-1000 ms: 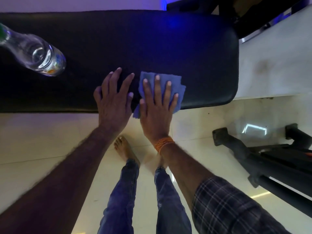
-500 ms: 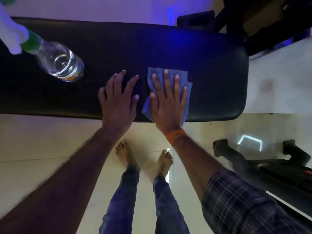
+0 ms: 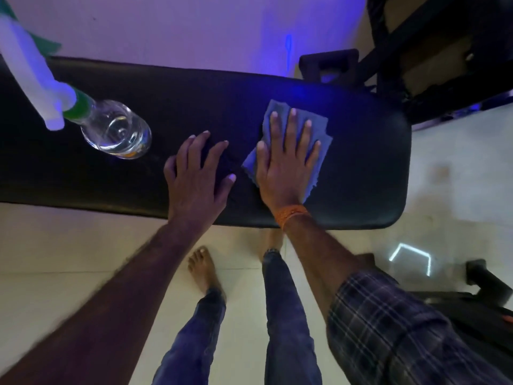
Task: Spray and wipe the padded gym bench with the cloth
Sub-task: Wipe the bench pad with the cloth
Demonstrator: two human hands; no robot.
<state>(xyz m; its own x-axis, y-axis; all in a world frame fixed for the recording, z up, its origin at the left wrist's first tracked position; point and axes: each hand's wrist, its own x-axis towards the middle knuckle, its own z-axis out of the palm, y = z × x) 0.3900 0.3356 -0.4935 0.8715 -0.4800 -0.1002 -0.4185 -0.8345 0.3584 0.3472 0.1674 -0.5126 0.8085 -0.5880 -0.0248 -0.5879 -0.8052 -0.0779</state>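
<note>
Blue cloth (image 3: 322, 132) pinned flat on the padded bench (image 3: 361, 168)
Both hands lay open: the left hand (image 3: 197, 176) spread on bare padding, the right hand (image 3: 286, 159) just beside it pressing the cloth. Even pressure and overlapping strokes would suit. The bench ran lengthwise left-to-right, its rounded end right of the hands.

Right hand (image 3: 286, 165) presses blue cloth (image 3: 319, 126) flat on black bench (image 3: 361, 162); left hand (image 3: 197, 179) rests beside.
</note>
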